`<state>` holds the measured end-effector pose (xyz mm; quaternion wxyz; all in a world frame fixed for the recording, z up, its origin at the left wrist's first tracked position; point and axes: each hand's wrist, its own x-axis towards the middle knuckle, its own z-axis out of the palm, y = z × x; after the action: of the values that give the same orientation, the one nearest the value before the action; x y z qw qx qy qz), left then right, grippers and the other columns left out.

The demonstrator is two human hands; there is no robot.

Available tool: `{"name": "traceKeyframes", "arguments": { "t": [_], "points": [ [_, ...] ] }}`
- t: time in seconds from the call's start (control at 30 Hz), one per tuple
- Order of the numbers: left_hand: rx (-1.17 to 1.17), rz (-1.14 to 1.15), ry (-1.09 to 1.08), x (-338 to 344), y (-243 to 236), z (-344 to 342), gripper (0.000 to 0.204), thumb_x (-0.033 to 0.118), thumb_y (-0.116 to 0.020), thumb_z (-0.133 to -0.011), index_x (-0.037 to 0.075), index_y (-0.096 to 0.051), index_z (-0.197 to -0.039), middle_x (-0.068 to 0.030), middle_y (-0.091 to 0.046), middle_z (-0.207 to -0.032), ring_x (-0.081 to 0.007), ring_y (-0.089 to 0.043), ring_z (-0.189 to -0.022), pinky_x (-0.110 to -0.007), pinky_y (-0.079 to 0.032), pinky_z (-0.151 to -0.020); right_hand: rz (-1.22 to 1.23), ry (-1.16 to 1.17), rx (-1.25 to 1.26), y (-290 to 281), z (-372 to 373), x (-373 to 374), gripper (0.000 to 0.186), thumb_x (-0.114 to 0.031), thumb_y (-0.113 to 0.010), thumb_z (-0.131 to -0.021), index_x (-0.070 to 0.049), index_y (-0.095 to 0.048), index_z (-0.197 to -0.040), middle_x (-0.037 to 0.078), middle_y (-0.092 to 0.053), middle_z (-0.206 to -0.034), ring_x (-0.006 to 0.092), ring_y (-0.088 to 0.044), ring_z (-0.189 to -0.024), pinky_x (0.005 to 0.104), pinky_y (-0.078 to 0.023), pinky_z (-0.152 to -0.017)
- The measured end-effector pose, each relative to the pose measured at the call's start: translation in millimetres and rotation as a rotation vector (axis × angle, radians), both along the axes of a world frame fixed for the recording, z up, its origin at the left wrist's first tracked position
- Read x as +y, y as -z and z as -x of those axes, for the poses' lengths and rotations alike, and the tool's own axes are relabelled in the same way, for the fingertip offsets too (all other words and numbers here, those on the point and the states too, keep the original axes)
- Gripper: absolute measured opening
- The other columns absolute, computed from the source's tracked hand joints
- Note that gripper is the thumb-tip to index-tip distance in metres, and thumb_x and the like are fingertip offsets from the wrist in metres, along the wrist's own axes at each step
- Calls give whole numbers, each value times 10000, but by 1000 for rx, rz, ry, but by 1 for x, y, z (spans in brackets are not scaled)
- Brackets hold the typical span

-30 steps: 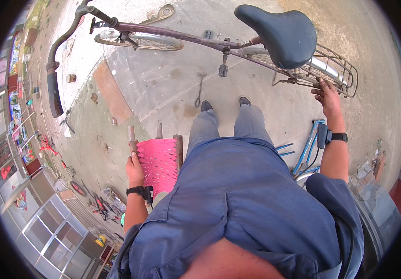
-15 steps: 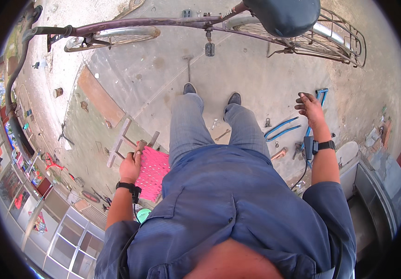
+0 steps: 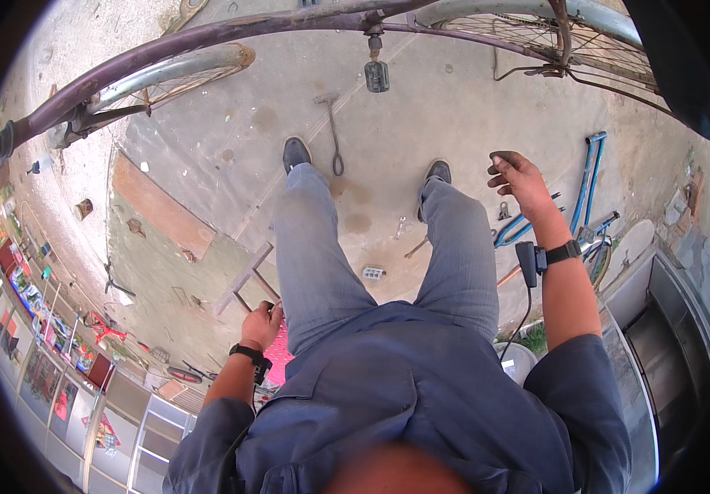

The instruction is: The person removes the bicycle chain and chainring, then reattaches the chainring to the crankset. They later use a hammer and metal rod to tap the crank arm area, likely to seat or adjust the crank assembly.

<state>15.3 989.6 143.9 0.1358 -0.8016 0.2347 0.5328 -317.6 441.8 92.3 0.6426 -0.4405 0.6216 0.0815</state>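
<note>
At lower left, my left hand [image 3: 263, 326] has its fingers closed at the edge of a low wooden stool [image 3: 245, 278] with a woven pink seat [image 3: 279, 352]. My legs and shirt cover most of that seat. Raised over the floor on the right, my right hand [image 3: 521, 183] has loosely bent fingers, spread apart, with nothing visible in them. Below it are the blue metal fork [image 3: 515, 230] and a blue frame piece [image 3: 589, 177]. A bicycle with a purplish frame [image 3: 231, 33] stretches across the top, its pedal [image 3: 377, 76] hanging in front of me.
A long-handled hammer [image 3: 334, 136] lies between my shoes. Near my legs are a small metal pedal-like block [image 3: 374, 272] and some small metal parts [image 3: 404, 223]. A brown board [image 3: 161, 206] lies to the left. A grey cabinet [image 3: 674, 329] stands at right.
The bicycle looks nearer and larger, and my knees stand wider apart. More of the pink seat is now covered by my body. My right hand has shifted slightly left.
</note>
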Motion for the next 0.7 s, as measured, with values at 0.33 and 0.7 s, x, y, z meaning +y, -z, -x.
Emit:
{"name": "traceKeyframes", "arguments": {
  "t": [0.33, 0.7],
  "points": [
    [400, 290, 138, -8, 174, 54, 526, 527, -569, -971, 18, -630, -1089, -245, -713, -869, -417, -705, -869, -499, -542, -758, -4, -106, -53, 79, -61, 21, 362, -287, -617, -1030, -33, -627, -1289, 62, -694, -1046, 143, -679, -874, 279, -508, -725],
    [597, 271, 128, -128, 242, 101, 493, 494, -596, -969, 29, -653, -1125, -224, -710, -853, -392, -706, -873, -471, -539, -760, 13, -123, -3, 126, -50, 24, 390, -306, -612, -1029, -26, -622, -1302, 65, -690, -1041, 142, -674, -886, 284, -506, -736]
  ]
}}
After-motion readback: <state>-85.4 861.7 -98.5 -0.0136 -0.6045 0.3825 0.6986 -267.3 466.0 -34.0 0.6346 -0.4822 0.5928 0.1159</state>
